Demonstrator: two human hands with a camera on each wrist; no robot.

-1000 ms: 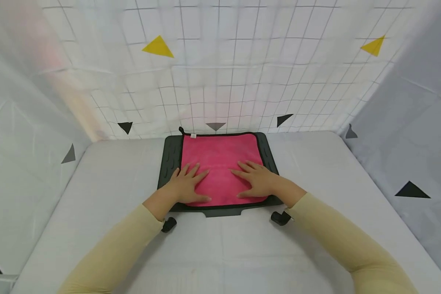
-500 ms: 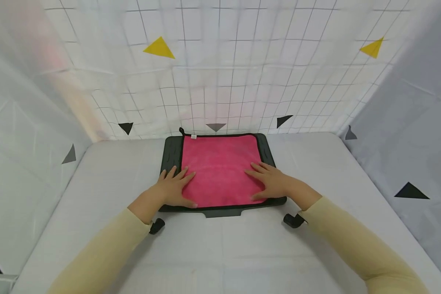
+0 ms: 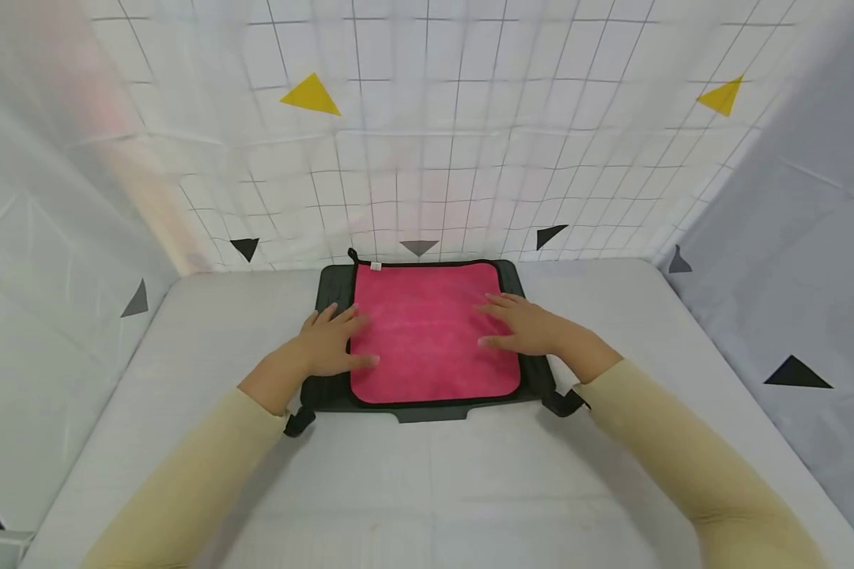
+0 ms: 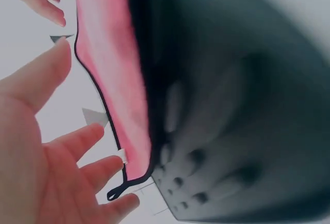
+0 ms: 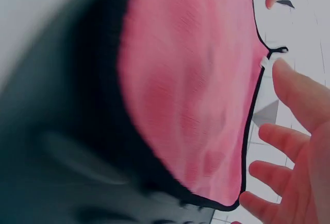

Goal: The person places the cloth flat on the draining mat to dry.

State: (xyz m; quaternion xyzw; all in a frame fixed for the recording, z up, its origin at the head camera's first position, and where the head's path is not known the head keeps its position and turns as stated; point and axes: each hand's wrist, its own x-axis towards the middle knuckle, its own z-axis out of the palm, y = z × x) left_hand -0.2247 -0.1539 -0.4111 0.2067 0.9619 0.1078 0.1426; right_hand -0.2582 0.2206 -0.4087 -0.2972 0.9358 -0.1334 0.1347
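Observation:
A pink cloth (image 3: pixel 427 332) with black edging lies spread flat on a dark grey ridged tray-like board (image 3: pixel 432 413). Its hanging loop and small white tag are at the far left corner. My left hand (image 3: pixel 320 346) hovers over the cloth's left edge, fingers spread. On the other side my right hand (image 3: pixel 529 326) hovers over the right edge, also with loose, spread fingers. Both wrist views show a gap between the fingers and the cloth; neither the left hand (image 4: pixel 31 152) nor the right hand (image 5: pixel 312 167) holds anything.
The board rests on a white-covered table (image 3: pixel 434 490), close to the back wall. White sheeting with a grid and yellow and black triangles forms that wall (image 3: pixel 427 142). Plain sheets (image 3: pixel 776 253) rise on both sides. A small black wrist device (image 3: pixel 564 403) sits under each cuff.
Both hands slid apart from the middle of the cloth towards its side edges, then rose off it. Cloth and board stay in place.

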